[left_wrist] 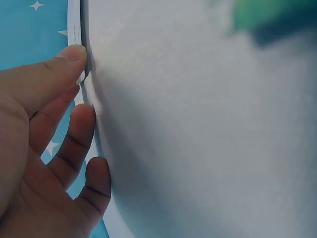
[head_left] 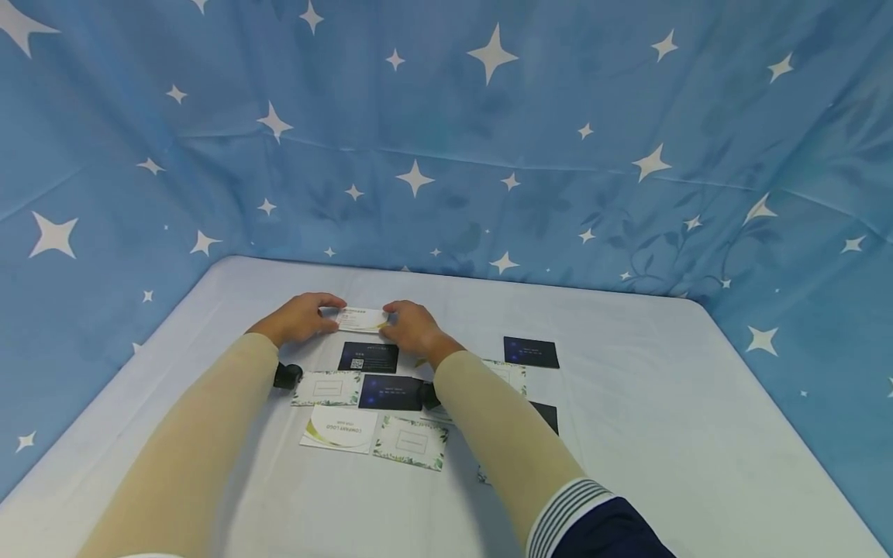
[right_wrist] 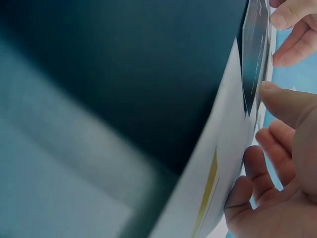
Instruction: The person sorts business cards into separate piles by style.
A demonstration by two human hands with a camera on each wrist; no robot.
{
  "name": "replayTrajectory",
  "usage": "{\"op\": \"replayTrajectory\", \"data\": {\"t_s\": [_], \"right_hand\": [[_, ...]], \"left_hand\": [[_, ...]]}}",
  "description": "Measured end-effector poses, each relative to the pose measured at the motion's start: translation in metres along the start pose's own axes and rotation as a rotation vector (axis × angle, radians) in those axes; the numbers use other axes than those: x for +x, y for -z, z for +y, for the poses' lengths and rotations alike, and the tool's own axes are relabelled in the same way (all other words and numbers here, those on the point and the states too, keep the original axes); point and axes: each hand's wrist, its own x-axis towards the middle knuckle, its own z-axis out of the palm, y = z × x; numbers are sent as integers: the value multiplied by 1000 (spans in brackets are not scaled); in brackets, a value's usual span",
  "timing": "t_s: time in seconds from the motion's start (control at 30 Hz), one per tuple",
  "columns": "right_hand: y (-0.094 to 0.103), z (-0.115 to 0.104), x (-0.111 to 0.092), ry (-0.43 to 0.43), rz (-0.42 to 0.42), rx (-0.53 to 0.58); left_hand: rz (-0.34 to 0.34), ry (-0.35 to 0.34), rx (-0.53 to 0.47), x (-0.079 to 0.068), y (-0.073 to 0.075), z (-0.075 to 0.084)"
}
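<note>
A white business card with print and a gold curve lies at the back of the layout. My left hand holds its left end between thumb and fingers; in the left wrist view the thumb meets a thin white edge. At the card's right end, my right hand grips with thumb and fingers. The right wrist view shows both hands at the thin edge. Just in front lies a dark blue card with a QR code.
Nearer me lie a leafy-bordered card, another dark card, a white company-logo card and a second leafy card. To the right sits a dark card. My right forearm partly covers several cards. A starred blue curtain backs the white table.
</note>
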Motion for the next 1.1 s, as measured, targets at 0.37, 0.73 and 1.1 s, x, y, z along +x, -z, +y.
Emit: {"op": "replayTrajectory", "data": {"t_s": [0.37, 0.73, 1.1], "right_hand": [[0, -4, 0, -19, 4, -49], [0, -4, 2, -73, 12, -54], [14, 2, -4, -6, 0, 25]], "left_hand": [[16, 28, 23, 2, -2, 7], [38, 100, 26, 5, -6, 10], [80, 47, -8, -1, -2, 11]]}}
